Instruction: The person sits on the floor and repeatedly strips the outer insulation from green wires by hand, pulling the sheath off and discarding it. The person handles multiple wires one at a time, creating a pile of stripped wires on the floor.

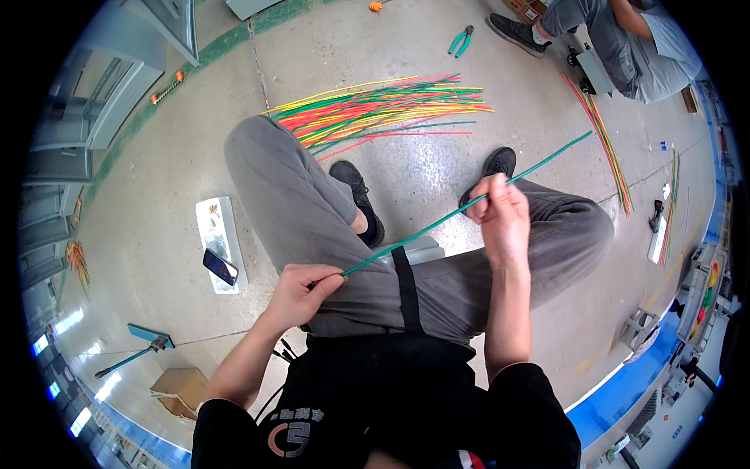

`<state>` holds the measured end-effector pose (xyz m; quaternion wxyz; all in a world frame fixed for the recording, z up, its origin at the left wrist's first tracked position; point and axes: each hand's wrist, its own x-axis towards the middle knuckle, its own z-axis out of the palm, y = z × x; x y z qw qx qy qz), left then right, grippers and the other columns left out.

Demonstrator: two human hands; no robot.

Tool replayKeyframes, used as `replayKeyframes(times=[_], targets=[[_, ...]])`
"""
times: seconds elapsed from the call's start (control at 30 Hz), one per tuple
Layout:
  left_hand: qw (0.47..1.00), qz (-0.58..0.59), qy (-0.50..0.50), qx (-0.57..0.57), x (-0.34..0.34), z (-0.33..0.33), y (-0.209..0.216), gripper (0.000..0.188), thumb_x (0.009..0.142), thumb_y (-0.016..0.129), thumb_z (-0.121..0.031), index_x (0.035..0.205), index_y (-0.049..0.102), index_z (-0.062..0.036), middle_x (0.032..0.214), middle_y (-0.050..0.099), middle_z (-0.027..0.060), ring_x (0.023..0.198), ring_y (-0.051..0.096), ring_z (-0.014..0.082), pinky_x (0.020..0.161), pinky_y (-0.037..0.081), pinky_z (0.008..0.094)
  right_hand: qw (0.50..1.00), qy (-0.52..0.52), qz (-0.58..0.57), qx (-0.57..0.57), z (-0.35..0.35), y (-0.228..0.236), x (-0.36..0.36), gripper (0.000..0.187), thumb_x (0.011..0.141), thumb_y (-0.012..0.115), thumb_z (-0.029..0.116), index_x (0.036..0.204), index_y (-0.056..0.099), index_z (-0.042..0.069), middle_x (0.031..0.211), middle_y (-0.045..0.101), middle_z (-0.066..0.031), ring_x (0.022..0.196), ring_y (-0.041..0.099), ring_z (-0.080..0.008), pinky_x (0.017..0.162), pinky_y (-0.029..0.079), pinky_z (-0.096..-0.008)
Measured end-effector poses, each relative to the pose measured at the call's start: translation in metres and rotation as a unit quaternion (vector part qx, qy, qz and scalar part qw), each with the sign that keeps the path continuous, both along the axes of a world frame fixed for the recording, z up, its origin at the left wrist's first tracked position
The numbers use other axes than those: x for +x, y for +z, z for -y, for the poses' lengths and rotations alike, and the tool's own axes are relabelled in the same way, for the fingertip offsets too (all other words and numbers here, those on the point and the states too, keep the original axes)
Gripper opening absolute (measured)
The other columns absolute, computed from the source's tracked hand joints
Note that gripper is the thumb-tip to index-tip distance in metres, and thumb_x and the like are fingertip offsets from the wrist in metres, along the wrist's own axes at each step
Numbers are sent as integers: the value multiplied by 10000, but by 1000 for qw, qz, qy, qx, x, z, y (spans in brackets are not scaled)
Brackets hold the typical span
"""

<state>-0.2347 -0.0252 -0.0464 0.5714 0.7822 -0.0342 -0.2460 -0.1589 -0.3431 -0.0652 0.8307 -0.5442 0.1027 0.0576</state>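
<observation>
A long green wire (430,226) runs slantwise across my lap, rising from left to right. Its near end is pinched between the thumb and fingers of my left hand (305,291), above my left thigh. Farther along, my right hand (501,211) is closed around the same wire over my right leg, and the free end sticks out beyond it to the upper right. On the floor ahead of my feet lies a loose bundle of red, yellow and green wires (375,109).
Green-handled pliers (462,41) lie beyond the bundle. At left, a phone (220,266) rests on a white tray (210,211). More wires (605,148) lie at right, near a seated person (625,47). A cardboard box (180,389) and a blue broom (148,338) are at lower left.
</observation>
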Motion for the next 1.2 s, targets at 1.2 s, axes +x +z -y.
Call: replayKeyframes(times=[1.2], targets=[[994, 89, 21, 57, 6, 16, -19, 127, 878, 620, -100, 890, 667, 17, 709, 649, 95, 596, 576, 164, 570, 443, 277, 997, -8, 29, -76, -7, -13, -18, 268, 967, 544, 224, 855, 629, -4, 648, 564, -17, 558, 472, -68, 519, 374, -222]])
